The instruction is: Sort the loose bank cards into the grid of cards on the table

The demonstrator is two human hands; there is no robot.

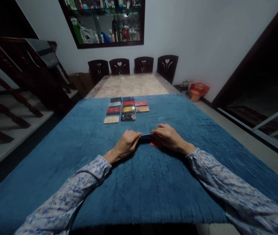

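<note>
Between my two hands a dark card [146,136] is held nearly edge-on, just above the blue cloth; whether it is one card or a thin stack I cannot tell. My left hand [128,142] pinches its left end. At its right end are the closed fingers of my right hand [167,135]. Beneath the right hand a red card [155,143] shows in part, the rest hidden by the fingers. Farther off lie rows of cards in small piles, among them a black card [128,117], a cream card [111,120], a gold card [128,110] and a red card [113,111].
A blue cloth [99,192] covers the near part of the long table, whose bare stone-patterned top [134,85] shows behind. Several dark wooden chairs [144,64] stand at the far end. On the floor at right is an orange bucket [195,95]; a wooden railing [6,107] runs at left.
</note>
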